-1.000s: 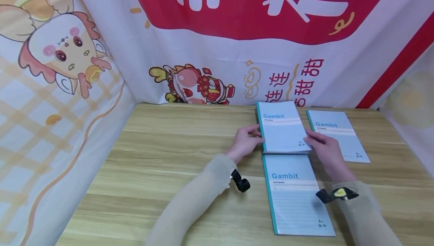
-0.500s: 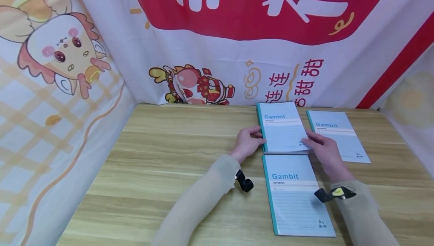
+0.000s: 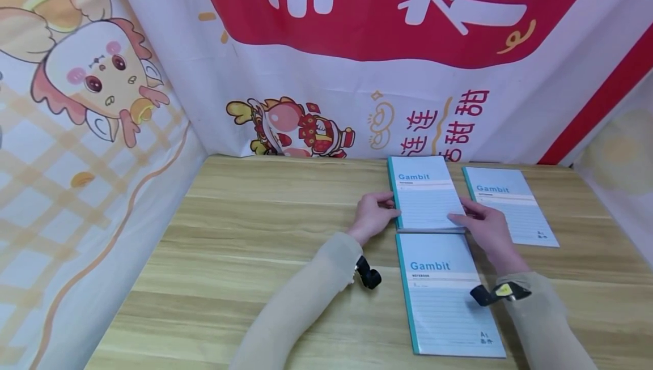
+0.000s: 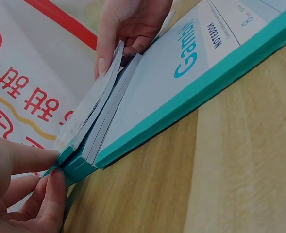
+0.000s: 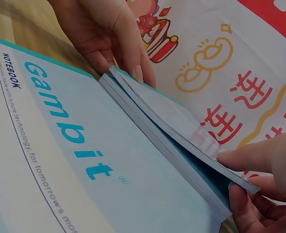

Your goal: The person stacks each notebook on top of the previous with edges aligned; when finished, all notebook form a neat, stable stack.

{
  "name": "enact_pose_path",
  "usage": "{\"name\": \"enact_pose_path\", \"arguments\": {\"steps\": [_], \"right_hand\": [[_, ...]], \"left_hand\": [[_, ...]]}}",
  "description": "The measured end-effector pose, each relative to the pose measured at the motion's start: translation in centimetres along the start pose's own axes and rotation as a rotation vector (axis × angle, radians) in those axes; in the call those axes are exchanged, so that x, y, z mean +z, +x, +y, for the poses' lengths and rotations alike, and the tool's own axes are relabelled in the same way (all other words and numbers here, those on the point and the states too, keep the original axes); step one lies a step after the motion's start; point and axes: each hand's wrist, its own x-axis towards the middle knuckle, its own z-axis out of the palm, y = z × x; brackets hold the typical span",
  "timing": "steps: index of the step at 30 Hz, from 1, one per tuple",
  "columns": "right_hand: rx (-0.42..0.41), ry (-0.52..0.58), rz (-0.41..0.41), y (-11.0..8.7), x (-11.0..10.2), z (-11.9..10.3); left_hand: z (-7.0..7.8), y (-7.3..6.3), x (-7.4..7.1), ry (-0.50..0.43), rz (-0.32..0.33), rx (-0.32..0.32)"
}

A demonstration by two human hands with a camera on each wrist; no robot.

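At the back of the table, a light blue "Gambit" notebook with a teal spine lies over a low stack of like notebooks. My left hand pinches its spine side, thumb on the cover. On the opposite edge my right hand pinches it, thumb on the lower right of the cover. In the right wrist view, that edge of the top notebook is raised, with a wedge-shaped gap above the notebooks underneath. At the spine end, in the left wrist view, the left fingertips sit right at the stacked teal spines.
Another Gambit notebook lies flat just in front of the stack. A further notebook lies to the right, partly behind my right hand. A printed white and red cloth hangs along the table's back edge. Wood-grain table extends to the left.
The top notebook has come slightly down and forward, closer over the stack. My right thumb has slid a little left on its cover, and my left hand has shifted slightly right.
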Motion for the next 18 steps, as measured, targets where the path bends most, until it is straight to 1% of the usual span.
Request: {"name": "enact_pose_path", "arguments": {"steps": [3,5,11,18], "right_hand": [[-0.005,-0.006,0.007,0.00,0.11,0.06],[-0.020,-0.029,0.012,-0.06,0.12,0.07],[-0.075,-0.117,0.011,-0.36,0.14,-0.10],[-0.122,-0.210,-0.014,-0.30,0.05,-0.18]], "left_hand": [[-0.08,0.05,0.05,-0.004,-0.005,0.001],[-0.13,0.08,0.06,-0.008,-0.010,0.001],[-0.36,0.10,0.08,-0.006,-0.020,0.009],[-0.48,-0.06,0.14,-0.018,-0.007,0.020]]}}
